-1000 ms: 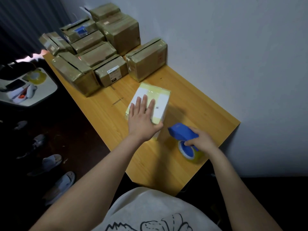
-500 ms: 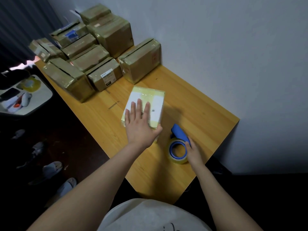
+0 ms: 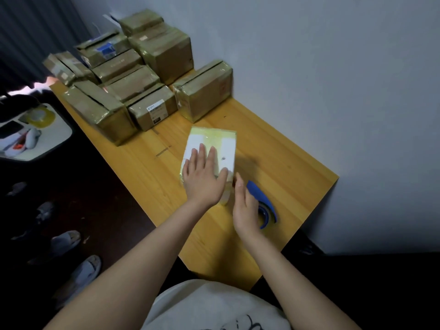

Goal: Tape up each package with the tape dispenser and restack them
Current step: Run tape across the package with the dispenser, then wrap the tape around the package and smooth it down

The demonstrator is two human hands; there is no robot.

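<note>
A white package point(image 3: 215, 144) wrapped in yellowish tape lies in the middle of the wooden table point(image 3: 285, 163). My left hand point(image 3: 203, 177) presses flat on its top, fingers straight. Just right of the package's near corner is my right hand point(image 3: 245, 210), fingers straight, touching the near side of the package. The blue tape dispenser point(image 3: 264, 201) lies on the table right beside that hand, partly hidden by it; no hand holds it. A group of brown taped packages point(image 3: 133, 84) is stacked at the far end of the table.
A grey wall runs along the table's right side. One brown package point(image 3: 204, 90) stands apart nearest the white one. To the left is a white side surface point(image 3: 47, 141) with a tape roll point(image 3: 38, 116) and small items. Slippers point(image 3: 69, 241) lie on the dark floor.
My right hand let go of the tape dispenser, which now lies on the table, and moved left to the package's near corner. My left hand stayed flat on top.
</note>
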